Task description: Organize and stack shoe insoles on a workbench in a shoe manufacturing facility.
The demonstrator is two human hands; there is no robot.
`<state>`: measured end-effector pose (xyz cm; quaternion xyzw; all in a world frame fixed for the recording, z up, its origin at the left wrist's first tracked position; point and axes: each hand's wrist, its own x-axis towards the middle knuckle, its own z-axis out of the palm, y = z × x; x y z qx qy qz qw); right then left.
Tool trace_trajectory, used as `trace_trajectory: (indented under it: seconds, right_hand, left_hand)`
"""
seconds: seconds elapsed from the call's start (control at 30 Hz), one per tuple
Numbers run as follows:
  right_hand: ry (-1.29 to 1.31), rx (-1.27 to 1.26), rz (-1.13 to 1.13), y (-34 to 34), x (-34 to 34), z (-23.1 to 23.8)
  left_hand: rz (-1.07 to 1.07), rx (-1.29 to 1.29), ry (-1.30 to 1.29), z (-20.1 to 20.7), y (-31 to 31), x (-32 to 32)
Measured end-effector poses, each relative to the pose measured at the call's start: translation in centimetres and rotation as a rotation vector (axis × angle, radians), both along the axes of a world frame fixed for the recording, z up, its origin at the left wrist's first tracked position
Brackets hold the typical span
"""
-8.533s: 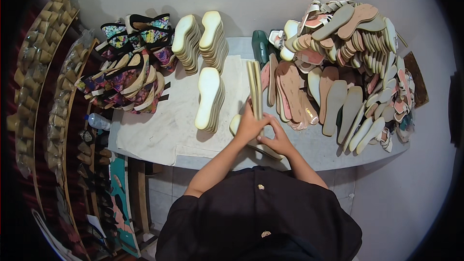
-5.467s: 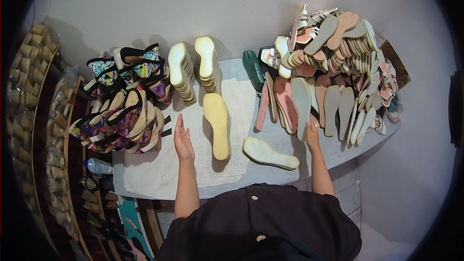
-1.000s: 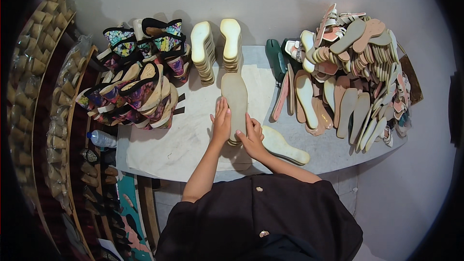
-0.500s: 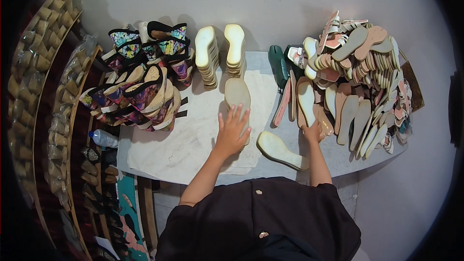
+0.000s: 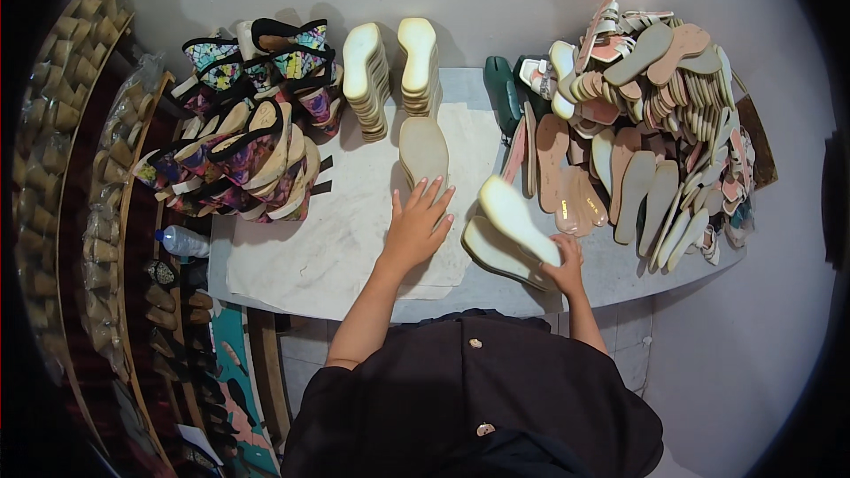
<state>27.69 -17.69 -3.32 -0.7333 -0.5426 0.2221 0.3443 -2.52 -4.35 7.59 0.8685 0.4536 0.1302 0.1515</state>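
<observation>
Head view has a pale insole [image 5: 522, 219] in mid-handling near the front of the table [image 5: 629, 281], its narrow end gripped by the closed fingers of the right hand [image 5: 567, 267] and its broad end angled up and away to the left. Half a second ago it leaned among the heap; now it is clear of it, over a loose insole [image 5: 487, 246] lying flat, though whether the two touch I cannot tell. For the sorting that seems in hand, that probably means one more piece is picked out. The left hand [image 5: 413, 235] is spread open, gripping nothing, over the near end of the front stack, whose top is a grey-beige insole [image 5: 423, 143], as it was in the preceding view. Behind stand a left rear stack [image 5: 361, 62] and a right rear stack [image 5: 417, 42]. To the right, the mixed heap [image 5: 660, 173] now shows a pinkish insole [image 5: 551, 146] where the pale one stood. Farther left, floral wedge sandals [image 5: 257, 155] crowd together.
</observation>
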Motion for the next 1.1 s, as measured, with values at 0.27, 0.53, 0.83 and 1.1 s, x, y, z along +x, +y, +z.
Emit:
trace_trajectory:
  seconds: [0.27, 0.53, 0.83, 1.1]
  right_hand:
    - [-0.141, -0.204, 0.148, -2.6, -0.2, -0.3]
    - [0.08, -0.088, -0.087, 7.5, 3.5, -2.8]
    - [-0.242, -0.308, -0.483, 12.0, 1.0, -3.0]
    - [-0.18, 0.357, -0.181, 4.0, -0.3, -1.3]
  left_hand:
    - [-0.411, -0.153, -0.224, -1.1, -3.0, 5.8]
    - [-0.334, -0.243, 0.12, -12.1, -3.4, 8.9]
    - [-0.333, -0.174, 0.058, -12.4, -3.8, 8.4]
    - [-0.299, 0.111, -0.306, -8.0, -5.1, 8.3]
